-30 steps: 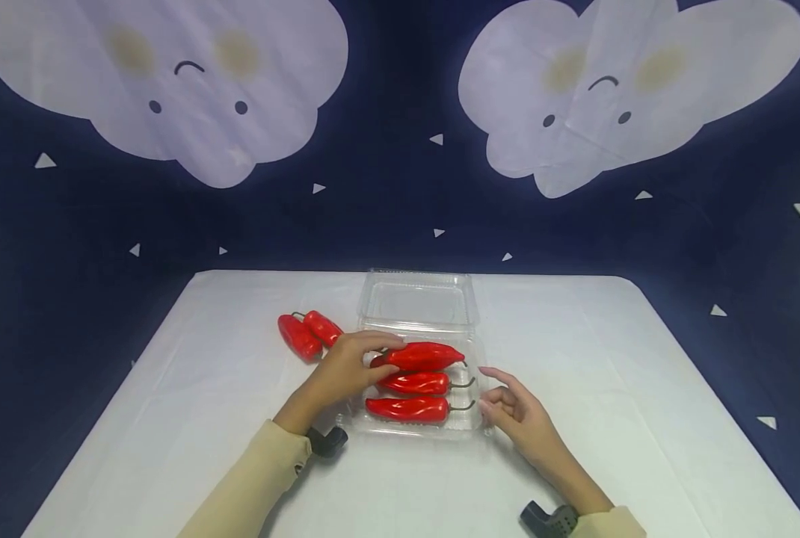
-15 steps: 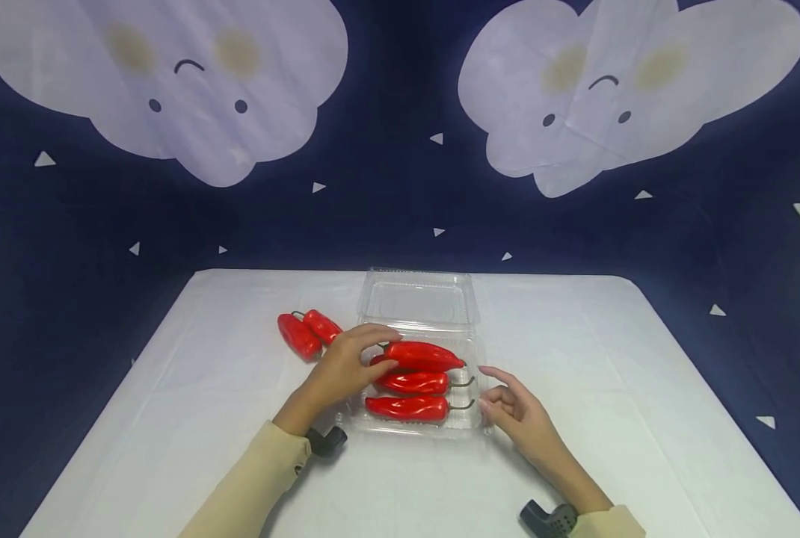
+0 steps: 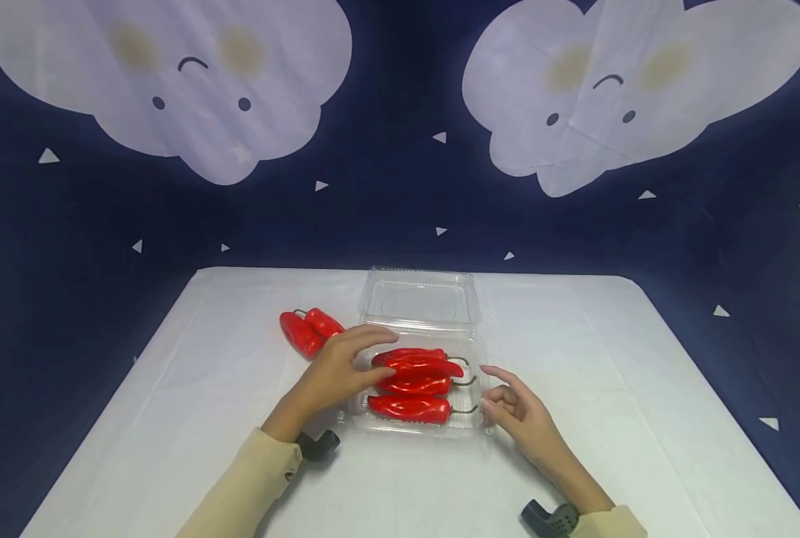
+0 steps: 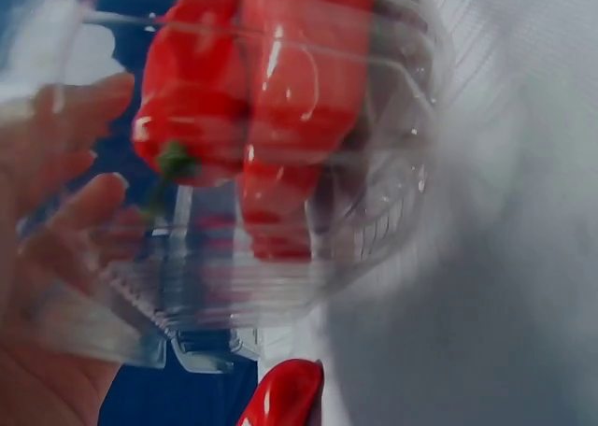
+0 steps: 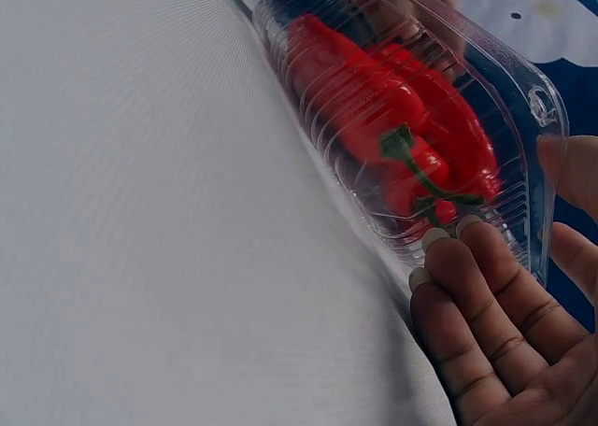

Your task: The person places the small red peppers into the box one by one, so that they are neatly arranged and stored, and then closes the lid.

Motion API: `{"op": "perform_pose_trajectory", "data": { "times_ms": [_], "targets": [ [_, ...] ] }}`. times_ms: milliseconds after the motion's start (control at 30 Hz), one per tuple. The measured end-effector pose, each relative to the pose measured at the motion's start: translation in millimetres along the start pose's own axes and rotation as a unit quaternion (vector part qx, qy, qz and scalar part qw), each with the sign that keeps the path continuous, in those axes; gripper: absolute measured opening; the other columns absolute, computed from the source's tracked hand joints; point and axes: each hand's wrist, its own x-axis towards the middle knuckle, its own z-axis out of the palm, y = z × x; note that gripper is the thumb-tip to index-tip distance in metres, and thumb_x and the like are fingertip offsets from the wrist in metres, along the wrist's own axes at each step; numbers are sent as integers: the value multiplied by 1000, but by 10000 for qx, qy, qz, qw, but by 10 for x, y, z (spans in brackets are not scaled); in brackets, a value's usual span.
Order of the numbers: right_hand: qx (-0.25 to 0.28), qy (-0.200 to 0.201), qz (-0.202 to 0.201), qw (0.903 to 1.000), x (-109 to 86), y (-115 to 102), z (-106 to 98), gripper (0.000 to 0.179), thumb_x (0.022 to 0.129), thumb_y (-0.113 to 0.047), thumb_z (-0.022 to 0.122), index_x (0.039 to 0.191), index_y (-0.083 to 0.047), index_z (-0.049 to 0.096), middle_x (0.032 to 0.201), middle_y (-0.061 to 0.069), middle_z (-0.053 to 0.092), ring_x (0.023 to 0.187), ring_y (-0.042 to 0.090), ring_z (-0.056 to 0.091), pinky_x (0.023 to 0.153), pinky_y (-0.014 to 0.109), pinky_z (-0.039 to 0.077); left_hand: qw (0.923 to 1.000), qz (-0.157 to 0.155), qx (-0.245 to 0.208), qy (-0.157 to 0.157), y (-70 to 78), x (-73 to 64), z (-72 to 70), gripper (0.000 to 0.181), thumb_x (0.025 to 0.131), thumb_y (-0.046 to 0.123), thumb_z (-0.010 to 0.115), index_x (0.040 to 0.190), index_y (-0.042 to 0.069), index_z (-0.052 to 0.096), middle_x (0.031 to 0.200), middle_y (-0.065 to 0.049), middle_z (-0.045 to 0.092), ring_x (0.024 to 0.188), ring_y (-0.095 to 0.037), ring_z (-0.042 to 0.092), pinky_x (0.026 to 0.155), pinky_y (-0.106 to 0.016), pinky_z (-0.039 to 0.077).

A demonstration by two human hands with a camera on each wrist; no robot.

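Note:
In the head view, a clear plastic clamshell container (image 3: pixel 407 429) lies open with several red peppers in its base. The front pepper (image 3: pixel 410 409) has its stem to the right, while another pepper (image 3: pixel 427 367) lies across the ones behind it. My left hand (image 3: pixel 346 362) hovers over the left side, thumb and index finger spread apart, the thumb right at that upper pepper. At the right edge my right hand (image 3: pixel 521 415) holds the container. The right wrist view shows its fingertips (image 5: pixel 434 239) on the end wall, below the rim.
Two more red peppers, one (image 3: pixel 299 334) nearer and one (image 3: pixel 324 322) behind, lie on the white table (image 3: pixel 252 299) left of the container. The container's lid (image 3: pixel 420 299) is folded back toward the dark blue backdrop (image 3: pixel 386 209) with clouds.
My left hand has let go of a pepper, which has settled toward me onto the others in the container. The left fingers have drawn slightly back. My right hand stays put.

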Motion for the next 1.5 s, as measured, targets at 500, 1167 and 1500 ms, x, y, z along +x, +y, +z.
{"op": "perform_pose_trajectory", "data": {
  "times_ms": [500, 1167, 1500],
  "targets": [
    [35, 5, -33, 10000, 1, 10, 4, 57, 98, -3, 67, 150, -5, 45, 98, 20, 66, 76, 15, 68, 68, 27, 59, 9962, 97, 268, 821, -105, -61, -180, 42, 86, 21, 85, 126, 20, 73, 125, 3, 71, 113, -17, 66, 92, -43, 58],
    [-32, 76, -38, 10000, -2, -6, -4, 57, 97, -2, 67, 150, -5, 45, 98, 20, 67, 76, 16, 69, 67, 28, 60, 9648, -1044, 717, 2305, -664, -566, -288, 44, 87, 5, 80, 130, 7, 68, 130, -11, 63, 115, -28, 64, 90, -46, 58],
    [-7, 3, 58, 10000, 2, -9, 8, 58, 98, -5, 68, 150, -7, 45, 98, 21, 67, 76, 16, 68, 68, 28, 59, 9714, -1053, 1167, 1783, -644, -485, -206, 38, 89, 13, 75, 125, 5, 73, 147, -16, 53, 135, -40, 44, 107, -60, 43]
  ]
}}
